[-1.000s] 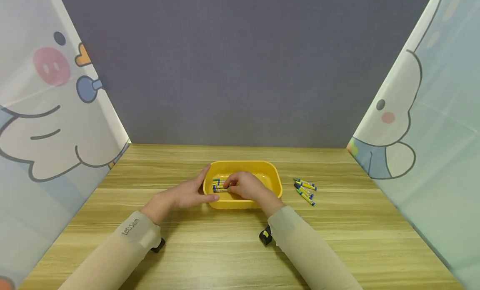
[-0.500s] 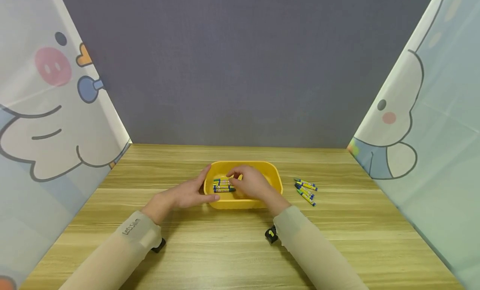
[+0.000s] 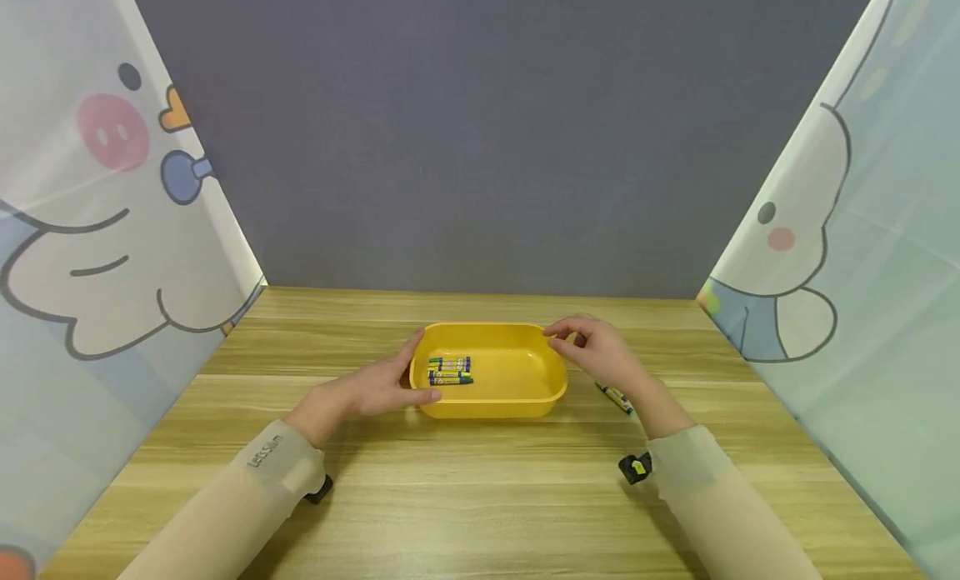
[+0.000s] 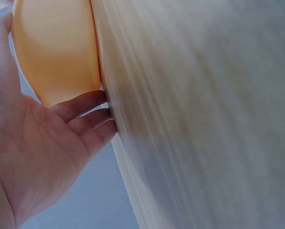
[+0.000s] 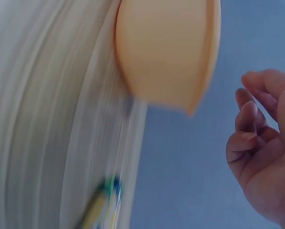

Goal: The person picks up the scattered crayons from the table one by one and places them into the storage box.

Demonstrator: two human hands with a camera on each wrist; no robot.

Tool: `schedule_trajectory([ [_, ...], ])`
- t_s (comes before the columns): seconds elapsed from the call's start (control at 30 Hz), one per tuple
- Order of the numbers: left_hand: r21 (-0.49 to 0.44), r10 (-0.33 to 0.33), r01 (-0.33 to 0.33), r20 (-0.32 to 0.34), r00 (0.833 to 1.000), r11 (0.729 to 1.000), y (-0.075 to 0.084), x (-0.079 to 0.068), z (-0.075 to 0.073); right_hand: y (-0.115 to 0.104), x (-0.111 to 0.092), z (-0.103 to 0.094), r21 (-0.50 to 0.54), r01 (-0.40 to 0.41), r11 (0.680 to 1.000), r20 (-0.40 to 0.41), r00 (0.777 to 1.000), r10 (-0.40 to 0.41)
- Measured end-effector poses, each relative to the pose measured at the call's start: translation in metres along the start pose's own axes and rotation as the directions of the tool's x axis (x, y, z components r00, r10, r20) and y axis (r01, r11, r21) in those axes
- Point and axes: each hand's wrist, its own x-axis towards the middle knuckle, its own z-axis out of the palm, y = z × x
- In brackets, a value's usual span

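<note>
A yellow plastic bin [image 3: 517, 373] sits on the table, its wall [image 4: 61, 52] filling the top of the left wrist view. My left hand [image 3: 371, 387] holds the bin's left end, thumb over the near rim and fingers against the outer side. Several crayons [image 3: 451, 372] in yellow and blue wrappers lie side by side at the left inside. Over the bin's right end hovers my right hand [image 3: 600, 353], fingers loosely bent with nothing between them. Below its wrist, a crayon [image 3: 617, 399] with a green tip lies on the table; the hand hides the crayons beyond it.
The wood-grain table [image 3: 450, 488] meets a dark grey panel [image 3: 480, 147] at the back. Cartoon-printed sheets flank it, a left sheet [image 3: 112, 205] and a right sheet [image 3: 892, 255]. A small black device [image 3: 635, 467] is worn under the right wrist.
My right hand has let go of a crayon in the bin, lifted, and moved right to the bin's right edge. The left hand has stayed in place.
</note>
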Motion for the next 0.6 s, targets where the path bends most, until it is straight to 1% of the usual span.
schedule_trajectory([
  [0.1,-0.006,-0.002,0.002,0.002,1.0,1.0,0.0,-0.001,0.0,0.023,-0.012,-0.02,-0.008,-0.048,0.999,-0.003,0.999,0.048],
  [0.17,-0.004,-0.01,0.01,0.004,1.0,1.0,0.001,-0.001,0.0,0.038,-0.019,-0.032,-0.032,-0.076,0.997,0.001,0.997,0.076],
  [0.27,0.009,-0.027,0.027,0.005,1.0,1.0,0.002,-0.001,0.0,0.061,-0.028,-0.046,-0.078,-0.114,0.99,0.038,0.992,0.118],
  [0.4,0.026,-0.046,0.046,0.001,0.999,0.999,0.001,-0.001,0.0,0.089,-0.038,-0.056,-0.142,-0.123,0.982,0.112,0.984,0.14],
  [0.5,0.029,-0.052,0.053,-0.004,0.999,0.998,0.0,0.0,0.0,0.105,-0.043,-0.059,-0.184,-0.117,0.976,0.13,0.981,0.142],
  [0.6,0.031,-0.059,0.059,-0.003,0.998,0.998,0.0,0.0,0.001,0.114,-0.045,-0.061,-0.218,-0.127,0.968,0.135,0.978,0.158],
])
